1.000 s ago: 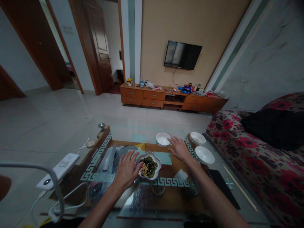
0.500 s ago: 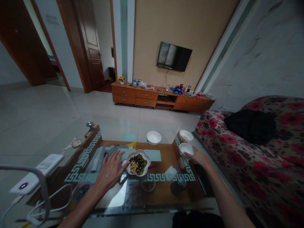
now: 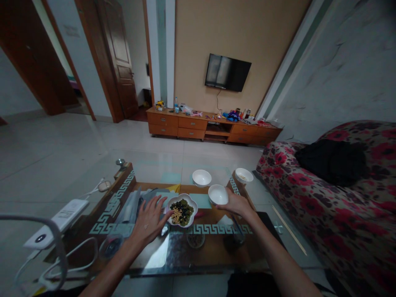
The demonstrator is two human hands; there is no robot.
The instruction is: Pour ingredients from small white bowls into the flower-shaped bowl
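Observation:
A flower-shaped white dish (image 3: 194, 203) holds sorted heaps of pale yellow beans, dark beans and green ones. Beside its left rim is my left hand (image 3: 150, 222), fingers spread, with the thumb at the dish's edge; whether it touches I cannot tell. My right hand (image 3: 236, 203) grips a small white bowl (image 3: 218, 194) by its right side, thumb at the near edge. Behind that bowl stands another white bowl (image 3: 201, 177), which looks bare inside. A third white bowl (image 3: 244, 175), with a few pale bits in it, is at the table's far right corner.
The glass table (image 3: 148, 270) has a lower shelf with bags and jars under it. On the left lie a white power strip (image 3: 58, 222) and looped cables. A pair of chopsticks (image 3: 289, 230) rests on the right side. A floral sofa (image 3: 287, 177) stands to the right.
My right hand has brought the small white bowl leftward from the right side, closer to the flower-shaped dish. Chopsticks on the right have come into sight. My left hand stays by the dish.

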